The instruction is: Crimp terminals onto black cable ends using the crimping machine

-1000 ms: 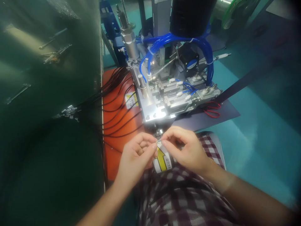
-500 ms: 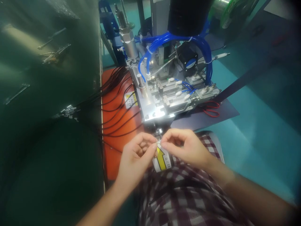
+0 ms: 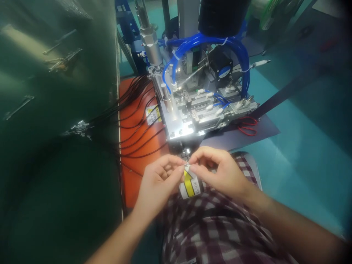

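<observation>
My left hand (image 3: 161, 178) is closed in a pinch, thumb against forefinger, at one end of a small shiny metal piece (image 3: 187, 165). From the other side, the thumb and forefinger of my right hand (image 3: 220, 168) pinch the same piece. Its exact kind is too small to make out. Just below the fingertips is a white label (image 3: 196, 189) with a yellow arrow and printed characters. Beyond my hands, a small metal fixture (image 3: 186, 151) sits at the front of the machine (image 3: 178, 126).
Black cables (image 3: 137, 148) cross the orange base (image 3: 132, 190) to a dark green surface (image 3: 55, 205) on the left, where a cluster of silver cable ends (image 3: 81, 130) lies. Blue air hoses (image 3: 192, 40) arch over the machine. A red wire loop (image 3: 247, 128) hangs at its right.
My right hand has risen slightly, and the small shiny metal piece shows more clearly between the fingertips. Both hands keep pinching in front of the machine. The view has shifted slightly.
</observation>
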Available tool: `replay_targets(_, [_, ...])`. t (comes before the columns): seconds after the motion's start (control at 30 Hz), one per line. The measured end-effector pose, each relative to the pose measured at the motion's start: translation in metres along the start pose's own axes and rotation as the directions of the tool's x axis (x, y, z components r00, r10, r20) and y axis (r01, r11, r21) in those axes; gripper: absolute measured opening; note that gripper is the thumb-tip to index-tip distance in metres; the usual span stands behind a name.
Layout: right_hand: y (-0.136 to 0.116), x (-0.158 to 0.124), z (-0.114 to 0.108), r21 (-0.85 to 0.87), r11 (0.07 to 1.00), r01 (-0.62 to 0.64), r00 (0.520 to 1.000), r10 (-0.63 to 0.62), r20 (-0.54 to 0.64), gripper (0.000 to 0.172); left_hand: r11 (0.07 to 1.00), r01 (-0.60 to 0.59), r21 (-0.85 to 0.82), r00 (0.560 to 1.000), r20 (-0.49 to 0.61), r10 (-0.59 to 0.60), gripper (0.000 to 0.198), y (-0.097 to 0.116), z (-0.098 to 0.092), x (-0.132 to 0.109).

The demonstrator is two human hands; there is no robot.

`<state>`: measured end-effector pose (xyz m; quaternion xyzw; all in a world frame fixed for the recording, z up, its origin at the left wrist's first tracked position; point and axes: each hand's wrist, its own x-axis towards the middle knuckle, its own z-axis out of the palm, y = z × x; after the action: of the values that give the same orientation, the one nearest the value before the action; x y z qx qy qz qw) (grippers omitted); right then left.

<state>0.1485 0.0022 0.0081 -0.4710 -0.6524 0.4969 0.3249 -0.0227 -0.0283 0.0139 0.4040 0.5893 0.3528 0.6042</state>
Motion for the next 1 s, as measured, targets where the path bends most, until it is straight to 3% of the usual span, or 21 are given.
replay_targets(0.13, [0.001,0.000,0.005,0.057,0.998,0.004,1.000,-0.004,-0.013,0.008,1.000,-0.011,0.012,1.000,-0.002,0.011,0.019,0.000,0.001,0.000])
replay_targets(0.3, [0.004,0.002,0.006,0.197,0.976,-0.091,0.996,0.084,0.042,0.008,0.999,-0.018,0.040,1.000,0.010,0.018,0.018,0.003,0.001,-0.001])
replay_targets(0.5, [0.005,0.010,-0.001,0.389,0.871,-0.302,0.941,0.206,0.270,0.007,0.999,-0.031,0.008,0.995,0.100,0.030,0.015,0.005,-0.002,-0.002])
replay_targets(0.67, [0.002,0.019,-0.010,0.397,0.861,-0.319,0.908,0.156,0.390,0.008,1.000,-0.017,-0.024,0.981,0.190,0.021,0.020,0.008,-0.006,-0.003])
replay_targets(0.87, [0.003,0.010,-0.015,0.280,0.929,-0.242,0.942,0.155,0.298,0.011,0.994,0.026,-0.104,0.989,0.148,-0.011,0.023,0.007,-0.004,-0.001])
replay_targets(1.0, [0.004,0.007,-0.010,0.275,0.930,-0.243,0.940,0.156,0.302,0.012,0.996,0.021,-0.089,0.991,0.136,-0.009,0.021,0.006,-0.002,0.000])
